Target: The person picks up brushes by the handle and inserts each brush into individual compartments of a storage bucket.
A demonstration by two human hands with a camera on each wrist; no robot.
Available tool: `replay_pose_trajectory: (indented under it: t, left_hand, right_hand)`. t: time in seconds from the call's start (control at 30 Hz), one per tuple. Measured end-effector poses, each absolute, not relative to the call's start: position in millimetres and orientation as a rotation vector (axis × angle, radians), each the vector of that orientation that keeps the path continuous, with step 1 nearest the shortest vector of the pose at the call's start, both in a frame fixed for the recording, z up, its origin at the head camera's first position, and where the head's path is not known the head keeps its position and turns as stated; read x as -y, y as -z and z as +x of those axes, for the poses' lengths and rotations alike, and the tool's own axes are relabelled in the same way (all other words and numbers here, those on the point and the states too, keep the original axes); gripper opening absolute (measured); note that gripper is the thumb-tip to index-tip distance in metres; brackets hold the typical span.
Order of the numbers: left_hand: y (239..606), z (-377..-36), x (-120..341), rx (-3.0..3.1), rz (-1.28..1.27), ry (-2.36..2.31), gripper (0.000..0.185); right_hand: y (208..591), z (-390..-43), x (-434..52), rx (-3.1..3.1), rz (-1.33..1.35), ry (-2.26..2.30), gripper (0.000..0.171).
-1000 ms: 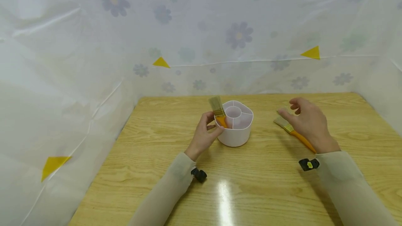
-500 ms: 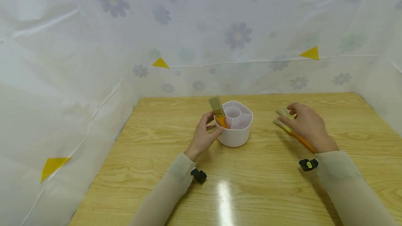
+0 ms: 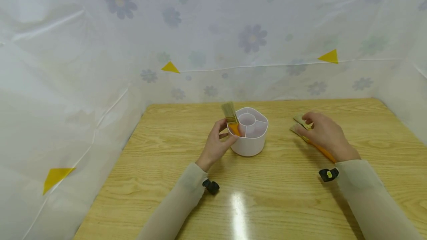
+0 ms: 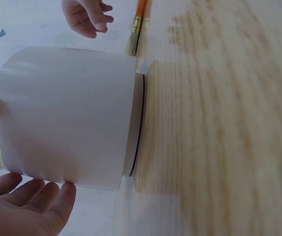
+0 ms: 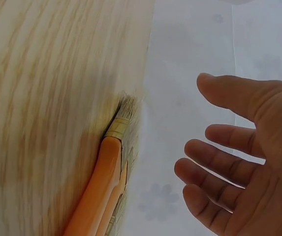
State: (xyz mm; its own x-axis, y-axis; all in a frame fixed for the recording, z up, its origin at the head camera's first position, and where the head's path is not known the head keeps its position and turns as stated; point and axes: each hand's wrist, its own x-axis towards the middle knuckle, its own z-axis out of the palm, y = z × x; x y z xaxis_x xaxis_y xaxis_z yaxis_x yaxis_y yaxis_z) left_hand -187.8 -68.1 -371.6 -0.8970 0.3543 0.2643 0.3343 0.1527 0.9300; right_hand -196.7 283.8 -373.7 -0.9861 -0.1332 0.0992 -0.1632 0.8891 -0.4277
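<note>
Fingers of the left hand (image 3: 217, 142) curl around the near-left side of a white round plastic organiser cup with inner dividers (image 3: 249, 132), which stands toward the far middle of the light wooden table (image 3: 267, 195), as seen from the head camera; an orange-handled flat paintbrush with pale bristles (image 3: 231, 117) stands upright in the cup's left compartment, bristles up, right by the thumb. Toward the far right edge of the table, the right hand (image 3: 321, 134) hovers palm-down with its fingers loosely spread over two more orange-handled paintbrushes lying side by side (image 3: 310, 140); whether the fingertips touch them cannot be told from this view. A small black wrist camera (image 3: 211, 186) sits at the left sleeve and another, with a yellow spot (image 3: 328, 174), at the right. White plastic sheeting with faint flowers and yellow triangles (image 3: 213, 36) walls the table in. From the left wrist, the cup's smooth white wall (image 4: 67, 118) fills the view, fingertips (image 4: 37, 196) lying against its side, with the two lying brushes (image 4: 137, 27) and the right hand (image 4: 84, 17) beyond. From the right wrist, the fingers (image 5: 229, 147) are plainly open and relaxed, holding nothing, just beside the lying brushes (image 5: 104, 177), clear of them.
</note>
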Motion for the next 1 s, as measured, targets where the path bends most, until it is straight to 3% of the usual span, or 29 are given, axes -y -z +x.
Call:
replay_pose_trajectory:
  t: [0.47,1.0]
  left_hand:
    - [372,-187,68,-2.372,0.711,-1.904,0.061]
    - [372,-188,68,-2.375,0.719,-1.904,0.061]
  right_hand:
    - [379,-201,-291,3.076,0.342,-0.656,0.052]
    - [384,-203,-296,3.130,0.364,-0.581,0.050]
